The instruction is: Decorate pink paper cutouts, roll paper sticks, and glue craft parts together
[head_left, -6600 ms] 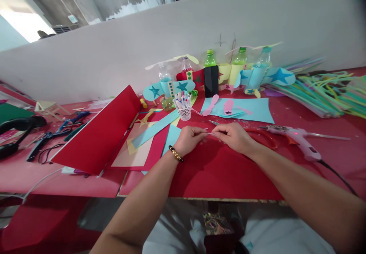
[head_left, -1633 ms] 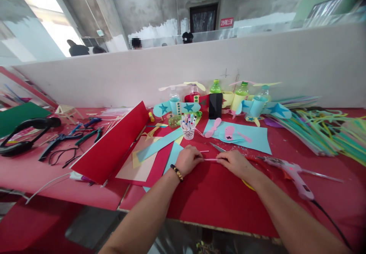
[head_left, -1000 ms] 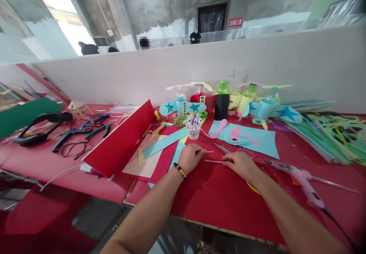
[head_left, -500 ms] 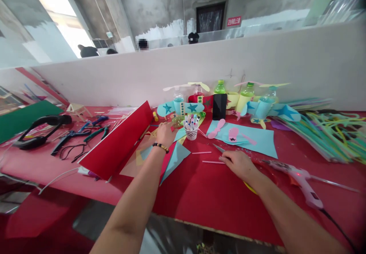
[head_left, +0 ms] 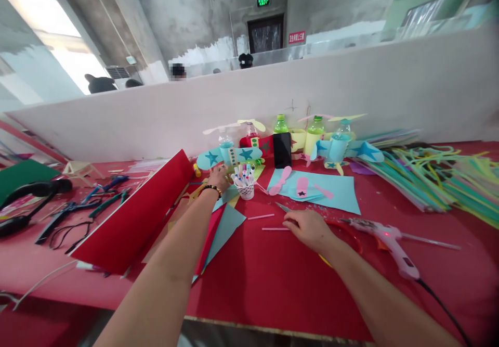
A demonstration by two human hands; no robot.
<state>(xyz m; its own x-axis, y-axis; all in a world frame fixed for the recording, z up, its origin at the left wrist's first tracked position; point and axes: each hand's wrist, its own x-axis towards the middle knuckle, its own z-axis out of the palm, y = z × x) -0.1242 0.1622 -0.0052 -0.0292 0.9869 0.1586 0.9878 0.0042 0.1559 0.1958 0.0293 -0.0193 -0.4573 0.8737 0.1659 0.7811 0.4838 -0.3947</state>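
At the left hand's fingers, behind the pen cup, lies a clear green plastic bottle (head_left: 230,170). My left hand (head_left: 219,177) is closed round its near end, though the fingertips are partly hidden. My right hand (head_left: 312,228) grips a pair of scissors (head_left: 282,207) low over the red table; the blades point away to the left, and the handles are mostly covered. Two pink straw pieces (head_left: 261,216) lie left of the right hand. A white cup of markers (head_left: 246,191) stands between the hands. Pink paper cut-outs (head_left: 302,187) rest on a blue sheet (head_left: 343,193).
Decorated bottle planes (head_left: 226,152) and a black phone (head_left: 282,150) line the partition. A pink glue gun (head_left: 385,235) lies at right, near bundled pipe cleaners (head_left: 413,180). Folded red board (head_left: 132,217), pliers (head_left: 109,203) and headphones (head_left: 39,196) occupy the left.
The view has turned slightly right, shifting everything leftward. My left hand has reached farther in toward the bottle. My right hand stays at the scissors.
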